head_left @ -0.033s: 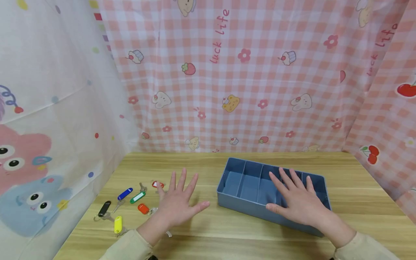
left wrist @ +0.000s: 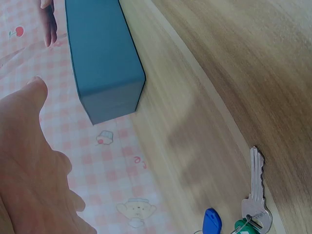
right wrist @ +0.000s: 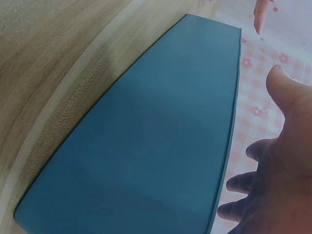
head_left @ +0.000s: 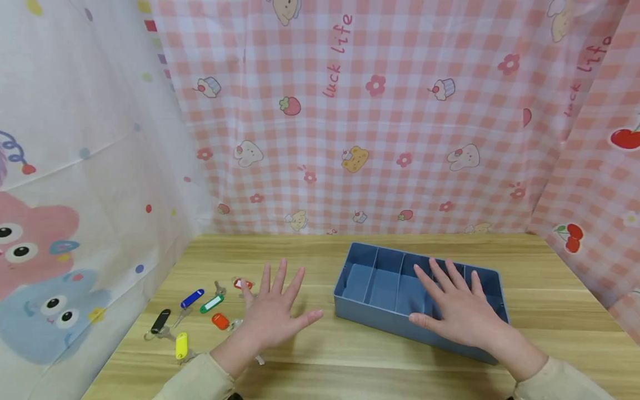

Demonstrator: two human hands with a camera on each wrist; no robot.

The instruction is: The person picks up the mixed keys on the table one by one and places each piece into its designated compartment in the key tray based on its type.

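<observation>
My left hand (head_left: 272,314) hovers over the table with its fingers spread, holding nothing. Around and left of it lie keys with coloured tags: a blue tag (head_left: 192,298), a green tag (head_left: 212,303), a black tag (head_left: 161,321), a yellow tag (head_left: 181,345), an orange tag (head_left: 220,321) and a red tag (head_left: 243,284) partly behind the fingers. A silver key (left wrist: 257,190) shows plainly in the left wrist view. Spread above the blue-grey divided box (head_left: 380,319), my right hand (head_left: 460,311) holds nothing and hides part of its compartments.
The box stands at an angle on the wood-grain table (head_left: 320,366), its visible compartments bare. A pink checked cloth (head_left: 360,122) hangs behind the table, and a white patterned cloth (head_left: 100,183) hangs at the left.
</observation>
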